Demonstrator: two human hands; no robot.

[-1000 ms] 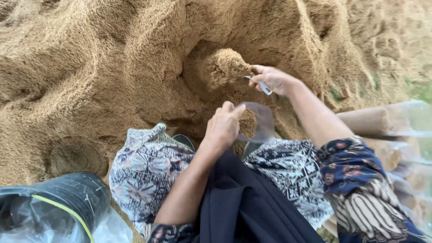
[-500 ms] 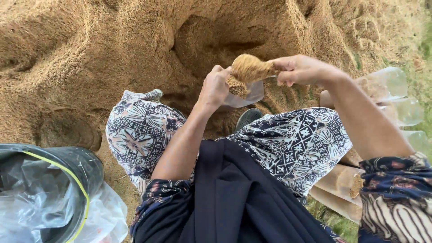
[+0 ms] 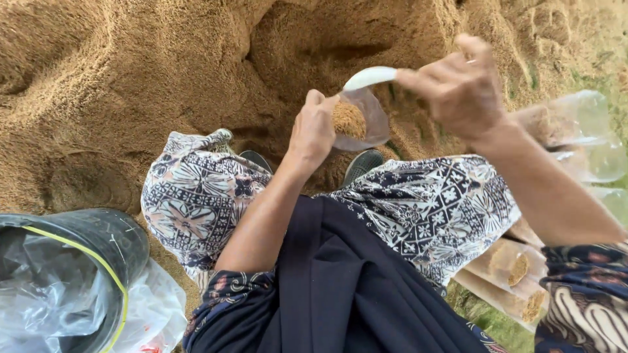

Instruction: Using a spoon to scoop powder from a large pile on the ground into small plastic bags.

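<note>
The left hand (image 3: 314, 134) grips the rim of a small clear plastic bag (image 3: 366, 121), fingers closed on its edge and holding the mouth open. The bag contains a portion of brown sawdust-like material, visible through the film in its lower part. The bag hangs above the gap between the person's knees, in front of a hollow dug into the large sawdust pile (image 3: 131, 78).

The right hand (image 3: 458, 88) is closed on a white scoop (image 3: 369, 77), pinching it at one end. The scoop lies directly over the bag mouth, touching or just above the rim; which of the two cannot be determined. Whether the scoop carries any material cannot be seen.

At lower left stands a black bucket (image 3: 124, 252) lined with clear plastic film; its contents cannot be made out. At lower right, beside the person's right leg, lie several filled clear bags (image 3: 517, 268), long and tube-shaped, packed with the same brown material, open ends facing the camera. At the right edge, empty clear plastic bags (image 3: 582, 140) lie on the ground near the pile.
</note>
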